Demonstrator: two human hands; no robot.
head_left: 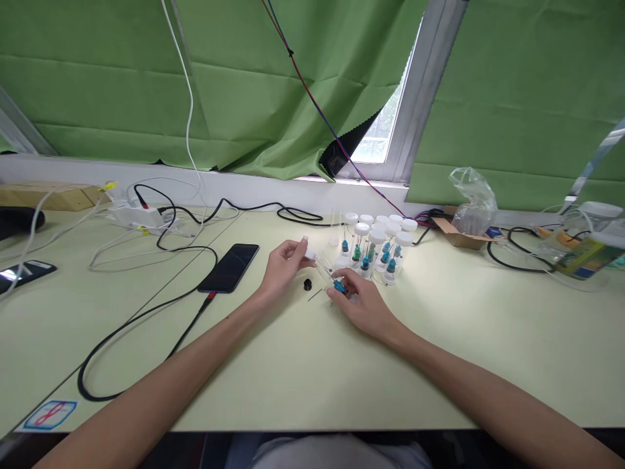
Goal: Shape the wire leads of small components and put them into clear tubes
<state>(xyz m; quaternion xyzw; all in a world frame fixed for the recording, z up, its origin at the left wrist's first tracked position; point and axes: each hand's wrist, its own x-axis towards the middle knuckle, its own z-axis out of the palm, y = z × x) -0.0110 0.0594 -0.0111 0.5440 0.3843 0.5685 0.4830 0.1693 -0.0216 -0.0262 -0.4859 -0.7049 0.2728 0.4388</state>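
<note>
1. White-capped tube (323, 266) is being held at a tilt between the two hands, just above the pale table (439, 339), apart from the others.
2. A cluster of similar tubes (375, 244) is standing upright behind the right hand; with white caps on and blue or green pieces showing inside, these are looking finished.
3. A tall clear tube (334, 231) is standing at the cluster's left edge, showing no white cap, so it is appearing unfilled.
4. The left hand (286, 264) is pinching the white-cap end between thumb and fingers.
5. The right hand (364, 299) is closing thumb and fingers around a blue piece (339, 286) at the other end; whether it is sitting inside, I cannot tell. This tube is seeming only partway done.
6. A thin metal rod (315, 295) is lying loose near the right fingertips.
7. A small black knob (307, 284) is resting separately beside it.
</note>
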